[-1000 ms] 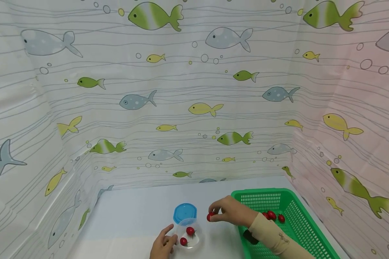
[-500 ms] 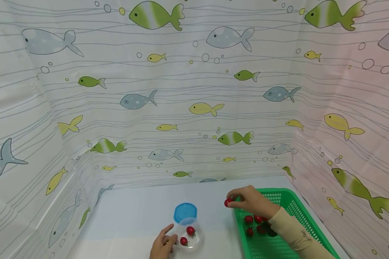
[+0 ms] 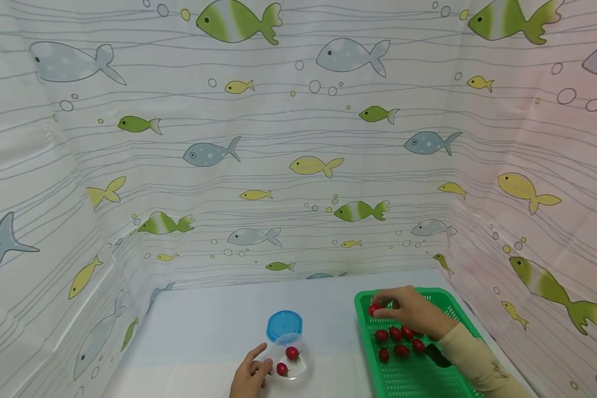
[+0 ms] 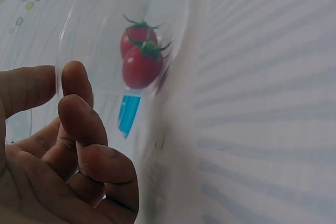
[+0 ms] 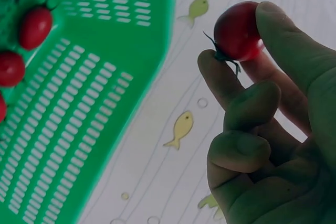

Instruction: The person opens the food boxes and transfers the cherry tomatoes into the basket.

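My right hand [image 3: 412,312] pinches a cherry tomato [image 5: 239,30] between thumb and fingertips, its green stem pointing out. In the head view this hand is over the far left part of the green basket [image 3: 370,365], where several cherry tomatoes [image 3: 401,351] lie in loose rows. On the white table, my left hand [image 3: 250,376] holds the left side of a clear round plastic container [image 3: 303,371], thumb and fingertips at its wall, the other fingers curled. Two cherry tomatoes [image 4: 143,67] with green stems sit inside the container.
A blue lid [image 3: 284,326] lies flat just behind the container. White sheeting [image 3: 298,182] printed with fish surrounds the white table [image 3: 204,331] at the back and both sides. The basket's slotted walls rise at the table's right edge.
My right hand has moved right, from beside the clear container to over the green basket, carrying the cherry tomato. My left hand and the two tomatoes in the container stay in place.
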A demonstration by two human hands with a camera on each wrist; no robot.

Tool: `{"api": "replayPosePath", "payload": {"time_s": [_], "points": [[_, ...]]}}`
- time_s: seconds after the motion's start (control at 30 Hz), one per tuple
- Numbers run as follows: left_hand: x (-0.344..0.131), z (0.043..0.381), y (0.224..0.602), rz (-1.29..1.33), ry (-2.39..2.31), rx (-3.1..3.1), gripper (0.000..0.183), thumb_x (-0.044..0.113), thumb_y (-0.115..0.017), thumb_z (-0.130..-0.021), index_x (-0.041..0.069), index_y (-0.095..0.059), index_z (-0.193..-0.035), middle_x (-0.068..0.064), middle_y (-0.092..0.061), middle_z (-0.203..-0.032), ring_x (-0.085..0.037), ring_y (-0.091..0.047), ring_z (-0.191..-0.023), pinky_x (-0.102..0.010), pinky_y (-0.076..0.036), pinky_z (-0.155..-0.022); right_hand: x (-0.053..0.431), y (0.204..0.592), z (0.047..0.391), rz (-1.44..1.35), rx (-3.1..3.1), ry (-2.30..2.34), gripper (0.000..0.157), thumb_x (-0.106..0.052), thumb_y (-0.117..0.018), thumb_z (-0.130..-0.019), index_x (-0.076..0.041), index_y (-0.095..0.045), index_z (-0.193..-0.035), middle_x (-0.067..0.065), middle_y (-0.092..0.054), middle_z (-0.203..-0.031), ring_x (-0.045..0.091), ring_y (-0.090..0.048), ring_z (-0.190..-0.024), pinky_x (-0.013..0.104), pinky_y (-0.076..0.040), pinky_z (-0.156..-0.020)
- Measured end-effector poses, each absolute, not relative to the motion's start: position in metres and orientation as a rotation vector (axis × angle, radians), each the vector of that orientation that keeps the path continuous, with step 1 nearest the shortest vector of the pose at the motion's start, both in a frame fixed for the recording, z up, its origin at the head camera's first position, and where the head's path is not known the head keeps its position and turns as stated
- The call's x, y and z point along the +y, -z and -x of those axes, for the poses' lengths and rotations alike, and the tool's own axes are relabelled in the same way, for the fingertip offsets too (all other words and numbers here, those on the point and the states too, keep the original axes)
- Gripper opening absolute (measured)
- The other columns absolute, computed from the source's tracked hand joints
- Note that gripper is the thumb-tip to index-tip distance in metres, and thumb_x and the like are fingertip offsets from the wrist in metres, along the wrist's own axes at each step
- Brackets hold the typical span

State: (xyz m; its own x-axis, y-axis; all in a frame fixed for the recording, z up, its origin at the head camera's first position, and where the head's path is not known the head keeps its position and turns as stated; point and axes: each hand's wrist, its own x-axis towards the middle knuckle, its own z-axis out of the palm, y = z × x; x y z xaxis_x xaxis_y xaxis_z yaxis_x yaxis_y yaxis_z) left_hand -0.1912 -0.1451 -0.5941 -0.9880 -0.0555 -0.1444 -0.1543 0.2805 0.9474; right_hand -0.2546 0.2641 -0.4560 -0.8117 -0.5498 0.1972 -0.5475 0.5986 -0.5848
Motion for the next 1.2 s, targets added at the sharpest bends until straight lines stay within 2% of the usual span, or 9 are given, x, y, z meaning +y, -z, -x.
{"api": "replayPosePath", "payload": {"time_s": [0.07,0.27,0.53,0.83,1.2], "points": [[-0.144,0.191,0.594,0.203,-1.825,2.444,0.066,0.036,-0.064,-0.100,-0.008,-0.043,-0.145,0.000,-0.067,-0.080,-0.018,-0.053,-0.067,-0.032,-0.043,-0.062,0.270,0.457,0.254,0.937,2.823,1.021,0.020,-0.035,-0.069,-0.097,-0.023,-0.074,-0.112,-0.015,-0.072,-0.098,0.006,-0.067,-0.088,0.030,-0.054,-0.075],[-0.142,0.192,0.593,0.208,-1.817,2.450,0.065,0.036,-0.063,-0.101,-0.008,-0.044,-0.145,0.000,-0.066,-0.080,-0.018,-0.052,-0.068,-0.033,-0.043,-0.063,0.290,0.457,0.249,0.855,2.901,1.002,0.021,-0.037,-0.071,-0.095,-0.023,-0.074,-0.110,-0.012,-0.073,-0.098,0.006,-0.066,-0.079,0.029,-0.052,-0.071],[-0.141,0.192,0.594,0.213,-1.819,2.445,0.066,0.037,-0.064,-0.100,-0.008,-0.044,-0.145,0.000,-0.066,-0.079,-0.018,-0.052,-0.068,-0.033,-0.042,-0.063,0.319,0.468,0.245,0.834,3.008,0.913,0.021,-0.038,-0.071,-0.094,-0.021,-0.074,-0.107,-0.012,-0.073,-0.097,0.004,-0.065,-0.082,0.029,-0.053,-0.070],[-0.138,0.194,0.597,0.241,-1.788,2.477,0.060,0.030,-0.061,-0.101,-0.009,-0.044,-0.144,0.000,-0.065,-0.079,-0.018,-0.052,-0.067,-0.033,-0.043,-0.063,0.341,0.478,0.239,0.684,2.998,0.862,0.024,-0.037,-0.072,-0.094,-0.016,-0.074,-0.106,-0.007,-0.071,-0.098,0.008,-0.066,-0.084,0.032,-0.053,-0.071],[-0.135,0.194,0.596,0.272,-1.762,2.507,0.058,0.029,-0.061,-0.102,-0.008,-0.045,-0.143,0.000,-0.064,-0.077,-0.018,-0.052,-0.066,-0.034,-0.043,-0.064,0.354,0.498,0.238,0.405,2.968,0.786,0.018,-0.027,-0.076,-0.091,-0.011,-0.071,-0.099,-0.005,-0.069,-0.087,0.014,-0.065,-0.077,0.034,-0.052,-0.066]]}}
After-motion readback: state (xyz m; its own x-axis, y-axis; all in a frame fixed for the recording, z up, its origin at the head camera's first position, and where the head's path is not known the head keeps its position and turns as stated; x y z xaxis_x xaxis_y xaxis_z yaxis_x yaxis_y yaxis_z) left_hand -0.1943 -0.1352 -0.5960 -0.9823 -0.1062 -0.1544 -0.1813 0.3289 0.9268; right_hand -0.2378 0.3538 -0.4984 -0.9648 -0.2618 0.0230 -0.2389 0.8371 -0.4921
